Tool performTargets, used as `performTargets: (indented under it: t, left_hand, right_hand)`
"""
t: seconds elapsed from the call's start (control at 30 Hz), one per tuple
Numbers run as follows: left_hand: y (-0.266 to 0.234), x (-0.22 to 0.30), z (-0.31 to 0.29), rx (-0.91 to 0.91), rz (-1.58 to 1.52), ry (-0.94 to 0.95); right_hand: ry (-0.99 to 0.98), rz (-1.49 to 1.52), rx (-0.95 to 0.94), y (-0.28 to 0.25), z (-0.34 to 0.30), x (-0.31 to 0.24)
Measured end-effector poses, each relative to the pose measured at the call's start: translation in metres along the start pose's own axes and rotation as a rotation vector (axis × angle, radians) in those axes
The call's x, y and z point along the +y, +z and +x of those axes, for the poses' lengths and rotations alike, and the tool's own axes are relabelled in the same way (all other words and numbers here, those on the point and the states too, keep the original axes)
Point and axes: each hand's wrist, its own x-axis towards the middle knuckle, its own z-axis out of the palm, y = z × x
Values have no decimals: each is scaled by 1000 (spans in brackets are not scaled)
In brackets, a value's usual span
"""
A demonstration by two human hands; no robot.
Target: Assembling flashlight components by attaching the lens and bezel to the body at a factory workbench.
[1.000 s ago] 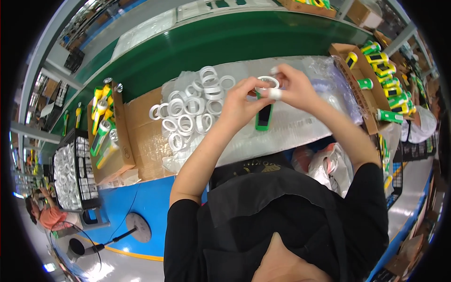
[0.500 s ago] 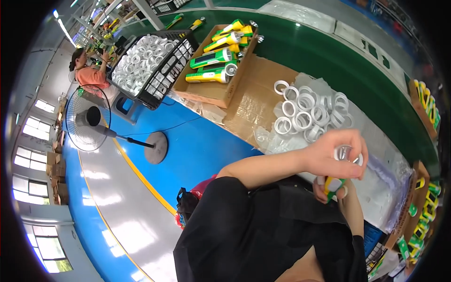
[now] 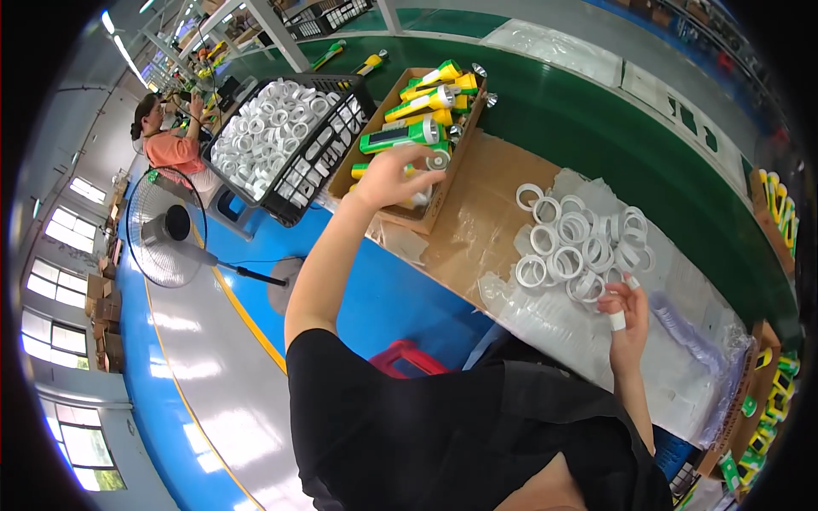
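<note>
My left hand (image 3: 394,179) is over the near end of a cardboard box (image 3: 426,225) of flashlights. Its thumb and forefinger are apart beside the silver head of a yellow-and-green flashlight (image 3: 438,160); the palm hides part of the flashlights under it. Close to the near edge of a heap of white plastic rings (image 3: 567,262), my right hand (image 3: 627,322) has its fingers bent and spread, with white wraps on some of them. Its fingertips are near a white ring (image 3: 586,288); I cannot tell whether they touch it.
A black crate (image 3: 298,192) full of white rings stands left of the box. Flattened cardboard (image 3: 486,217) and plastic sheeting (image 3: 673,341) cover the bench. More flashlights (image 3: 771,387) fill boxes at the far right. A standing fan (image 3: 175,223) and a seated person (image 3: 170,149) are at left.
My left hand has moved from in front of me to the flashlight box. My right hand no longer has the flashlight and has moved up to the rings. The view has shifted slightly.
</note>
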Motion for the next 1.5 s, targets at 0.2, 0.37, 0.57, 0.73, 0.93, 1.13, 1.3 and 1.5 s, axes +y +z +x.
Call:
performTargets:
  t: [0.2, 0.37, 0.57, 0.73, 0.93, 1.13, 1.3, 1.5]
  left_hand:
    - [-15, -86, 21, 71, 229, -100]
    - [-38, -86, 26, -203, 202, -180]
    - [-78, -41, 6, -438, 29, -318]
    - [-36, -94, 34, -352, 130, -393]
    - [11, -97, 63, -656, 466, -152]
    - [-15, -58, 58, -374, 368, -155]
    - [-39, 28, 63, -39, 34, -121]
    - [62, 181, 32, -86, -427, -52]
  right_hand:
    - [-41, -43, 64, 4, 3, -3]
    - [-105, -109, 46, 7, 8, 4]
    - [-19, -80, 91, -5, 7, 12]
    - [-62, -40, 73, 7, 15, 6]
    - [-103, -116, 66, 7, 11, 11]
    - [-73, -108, 38, 8, 8, 11]
    - [-362, -348, -281, 12, 34, -15]
    - [-219, -26, -112, 56, 51, -42]
